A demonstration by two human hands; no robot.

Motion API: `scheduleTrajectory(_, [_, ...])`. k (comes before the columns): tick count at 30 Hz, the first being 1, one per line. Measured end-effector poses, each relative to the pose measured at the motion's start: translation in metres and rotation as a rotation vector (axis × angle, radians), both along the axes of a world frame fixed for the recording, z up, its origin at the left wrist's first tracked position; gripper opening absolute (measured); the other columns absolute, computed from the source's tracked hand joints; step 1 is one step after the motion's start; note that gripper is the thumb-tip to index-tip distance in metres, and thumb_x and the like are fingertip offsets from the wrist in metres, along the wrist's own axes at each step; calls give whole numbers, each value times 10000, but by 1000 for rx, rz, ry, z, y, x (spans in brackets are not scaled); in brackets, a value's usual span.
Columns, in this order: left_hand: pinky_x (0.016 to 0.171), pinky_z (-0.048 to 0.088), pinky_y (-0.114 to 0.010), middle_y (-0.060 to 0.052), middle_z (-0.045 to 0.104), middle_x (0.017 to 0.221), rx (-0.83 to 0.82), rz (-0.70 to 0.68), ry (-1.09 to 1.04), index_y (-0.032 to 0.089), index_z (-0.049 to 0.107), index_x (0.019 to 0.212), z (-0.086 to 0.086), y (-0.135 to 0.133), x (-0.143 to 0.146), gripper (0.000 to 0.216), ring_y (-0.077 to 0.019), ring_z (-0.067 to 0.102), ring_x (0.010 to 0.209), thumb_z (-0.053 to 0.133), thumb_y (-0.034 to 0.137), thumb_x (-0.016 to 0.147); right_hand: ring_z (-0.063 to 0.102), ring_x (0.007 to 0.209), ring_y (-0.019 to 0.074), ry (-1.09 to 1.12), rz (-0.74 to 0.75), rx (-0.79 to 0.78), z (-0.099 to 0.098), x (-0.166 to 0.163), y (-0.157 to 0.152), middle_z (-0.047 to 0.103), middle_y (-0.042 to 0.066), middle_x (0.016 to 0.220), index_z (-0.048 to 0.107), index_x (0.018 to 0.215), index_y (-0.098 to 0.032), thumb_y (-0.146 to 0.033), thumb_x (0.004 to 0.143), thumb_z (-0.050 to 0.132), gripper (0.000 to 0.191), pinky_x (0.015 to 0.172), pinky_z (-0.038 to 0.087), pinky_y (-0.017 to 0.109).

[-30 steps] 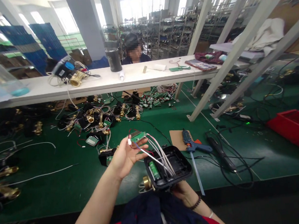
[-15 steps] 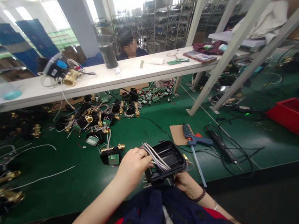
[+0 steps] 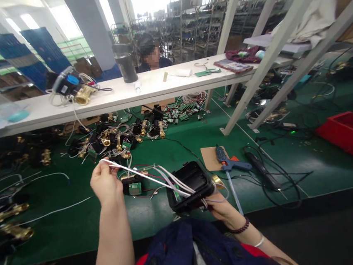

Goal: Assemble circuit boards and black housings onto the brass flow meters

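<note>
The black housing (image 3: 186, 185) is a rounded rectangular shell of matte moulded plastic, tilted with its open face toward 11 o'clock and held above the near edge of the green mat (image 3: 178, 147), at the lower centre of the view. The right hand (image 3: 220, 206) supports it from beneath at 5 o'clock, fingers curled against the underside; a dark bead bracelet (image 3: 239, 227) circles that wrist. A round brass fitting (image 3: 218, 181) shows at the housing's 3 o'clock edge. A bundle of thin, smooth white wires (image 3: 156, 180) leaves the shell and runs taut toward 10 o'clock, ending in the left hand (image 3: 105, 184), which pinches the wire ends between thumb and fingertips, the other fingers loosely curled. Beneath the wire span, at 9 o'clock from the housing, a small black module with a square green circuit board (image 3: 134, 188) lies on the mat. At 2 o'clock, a blue glue gun (image 3: 229, 163) lies partly on a flat brown cardboard square (image 3: 209, 157), its pale glue stick pointing to 6 o'clock; beside it lies a black corded tool (image 3: 259, 168) with looped cable. At 11 o'clock, a tangled pile of brass valve bodies (image 3: 114, 139), black modules and white leads covers the mat. A long white shelf (image 3: 147, 92) crosses at 12 o'clock, and a person (image 3: 150, 56) sits behind it. A red plastic bin (image 3: 348, 134) stands at 3 o'clock.
</note>
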State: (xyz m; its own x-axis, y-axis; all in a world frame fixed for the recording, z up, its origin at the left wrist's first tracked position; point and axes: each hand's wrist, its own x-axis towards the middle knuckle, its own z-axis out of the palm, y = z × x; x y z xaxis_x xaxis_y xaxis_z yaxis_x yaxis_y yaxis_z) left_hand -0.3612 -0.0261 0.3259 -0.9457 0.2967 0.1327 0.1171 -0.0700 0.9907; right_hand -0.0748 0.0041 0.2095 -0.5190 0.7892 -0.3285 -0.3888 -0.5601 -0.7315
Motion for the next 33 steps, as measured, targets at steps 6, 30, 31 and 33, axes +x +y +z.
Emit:
scheduleTrajectory(6, [1080,314,-442,-81,562,1195,-287,-191,713,222,568,1142,-5,-36,24,403,-229,460,1212,528,133,751,657,630,184,-33,62,29,12,-4,3,713,40,693,722,710,-154,-122,412,879,338,678,550,324])
scheduleTrajectory(30, [869,436,-389,-123,626,1040,-531,-376,994,179,639,1069,-15,-84,40,392,-254,558,993,429,451,882,644,612,242,-87,151,93,18,10,40,706,75,690,713,687,-164,-253,430,890,325,628,540,408])
scheduleTrajectory(31, [890,430,-404,-123,626,1057,-521,-512,1039,185,621,1116,-21,-72,54,395,-256,552,1011,434,442,882,646,615,245,-92,161,98,20,7,40,707,81,700,717,695,-162,-250,429,891,330,622,541,407])
scheduleTrajectory(33, [798,470,-347,-95,656,911,-508,-710,1018,189,637,1084,-30,-54,74,349,-206,589,860,386,362,913,649,623,242,-100,178,114,23,3,38,708,76,704,719,703,-163,-239,429,894,334,626,542,398])
